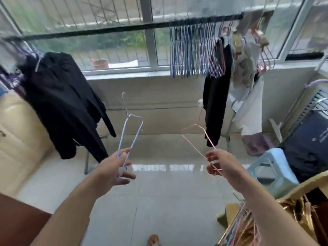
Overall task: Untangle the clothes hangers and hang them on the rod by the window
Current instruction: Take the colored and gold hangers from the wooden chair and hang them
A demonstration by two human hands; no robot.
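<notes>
My left hand (116,168) grips a pale blue wire hanger (130,132) by one end, its hook pointing up. My right hand (221,164) pinches a pink wire hanger (200,137), hook up as well. The two hangers are apart, with open air between them. A black rod (110,30) runs across the window above. Several blue and pink hangers (193,50) hang bunched on its right half. A tangled pile of hangers (243,228) sits at the lower right, below my right forearm.
Black garments (65,102) hang from the rod's left end, and another black garment (216,93) hangs at the right beside light clothes. A pale blue plastic stool (271,167) stands at the right, a beige sofa (19,132) at the left. Glossy tiled floor (159,192) lies ahead.
</notes>
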